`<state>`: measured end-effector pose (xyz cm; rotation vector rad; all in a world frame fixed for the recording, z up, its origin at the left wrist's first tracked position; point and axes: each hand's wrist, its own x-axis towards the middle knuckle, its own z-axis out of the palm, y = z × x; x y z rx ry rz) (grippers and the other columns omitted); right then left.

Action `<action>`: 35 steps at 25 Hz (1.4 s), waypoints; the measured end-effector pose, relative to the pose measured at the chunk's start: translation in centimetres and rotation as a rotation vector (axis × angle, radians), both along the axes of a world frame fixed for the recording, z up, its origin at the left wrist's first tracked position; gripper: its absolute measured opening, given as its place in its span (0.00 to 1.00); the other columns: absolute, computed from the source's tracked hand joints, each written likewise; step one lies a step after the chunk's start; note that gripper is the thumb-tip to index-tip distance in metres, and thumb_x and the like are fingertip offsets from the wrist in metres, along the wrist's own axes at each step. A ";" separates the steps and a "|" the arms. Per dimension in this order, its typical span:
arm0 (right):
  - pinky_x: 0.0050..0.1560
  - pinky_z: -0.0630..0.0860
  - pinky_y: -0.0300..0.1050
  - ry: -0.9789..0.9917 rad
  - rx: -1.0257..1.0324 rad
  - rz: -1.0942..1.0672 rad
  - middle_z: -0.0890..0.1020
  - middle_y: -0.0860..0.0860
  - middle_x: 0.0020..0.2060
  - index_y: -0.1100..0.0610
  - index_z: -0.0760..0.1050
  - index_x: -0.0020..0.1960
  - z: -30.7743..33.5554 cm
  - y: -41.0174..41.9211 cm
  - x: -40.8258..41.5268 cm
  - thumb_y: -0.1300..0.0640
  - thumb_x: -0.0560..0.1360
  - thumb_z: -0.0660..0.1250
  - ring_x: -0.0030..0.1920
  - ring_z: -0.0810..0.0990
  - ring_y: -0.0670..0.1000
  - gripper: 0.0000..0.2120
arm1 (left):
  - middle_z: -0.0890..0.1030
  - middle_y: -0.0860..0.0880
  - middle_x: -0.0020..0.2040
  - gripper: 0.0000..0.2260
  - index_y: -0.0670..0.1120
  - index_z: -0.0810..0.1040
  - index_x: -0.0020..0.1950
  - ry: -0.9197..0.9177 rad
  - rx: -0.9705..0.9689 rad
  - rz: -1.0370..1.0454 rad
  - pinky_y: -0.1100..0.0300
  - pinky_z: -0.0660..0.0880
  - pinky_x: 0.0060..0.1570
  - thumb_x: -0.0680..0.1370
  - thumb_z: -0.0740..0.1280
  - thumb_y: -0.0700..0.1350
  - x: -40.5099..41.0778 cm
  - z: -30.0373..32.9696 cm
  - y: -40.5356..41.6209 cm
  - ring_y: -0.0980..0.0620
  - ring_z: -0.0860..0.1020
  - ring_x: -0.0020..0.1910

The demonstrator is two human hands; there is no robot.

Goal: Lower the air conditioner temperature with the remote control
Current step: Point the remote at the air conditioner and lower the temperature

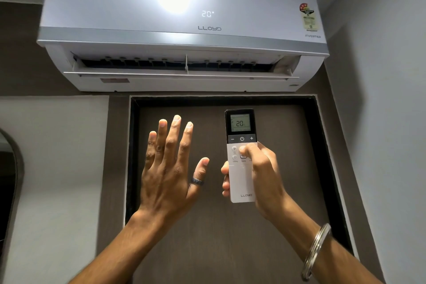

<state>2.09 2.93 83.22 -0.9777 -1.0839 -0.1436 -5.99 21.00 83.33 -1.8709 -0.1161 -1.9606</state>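
Observation:
A white wall-mounted air conditioner (182,30) hangs high on the wall, its louver open and its front display reading 20. Below it my right hand (260,170) holds a white and black remote control (241,157) upright, pointed at the unit. The remote's screen also reads 20. My thumb rests on the white part just below the dark strip with the minus, power and plus buttons. My left hand (170,163) is raised beside the remote, flat, fingers spread, holding nothing, with a dark ring on the thumb.
A dark brown door (207,226) in a black frame fills the space under the unit. Grey walls stand on both sides. A dark rounded mirror edge (9,180) shows at the far left. A metal bangle (315,251) circles my right wrist.

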 end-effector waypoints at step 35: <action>0.27 0.82 0.49 0.133 0.021 -0.071 0.84 0.58 0.28 0.57 0.77 0.45 -0.6 -1.2 -1.7 0.45 0.79 0.74 0.22 0.81 0.57 0.16 | 0.55 0.40 0.85 0.34 0.43 0.60 0.83 -0.014 -0.003 0.037 0.44 0.44 0.84 0.82 0.57 0.61 -1.1 -0.2 -1.9 0.39 0.48 0.85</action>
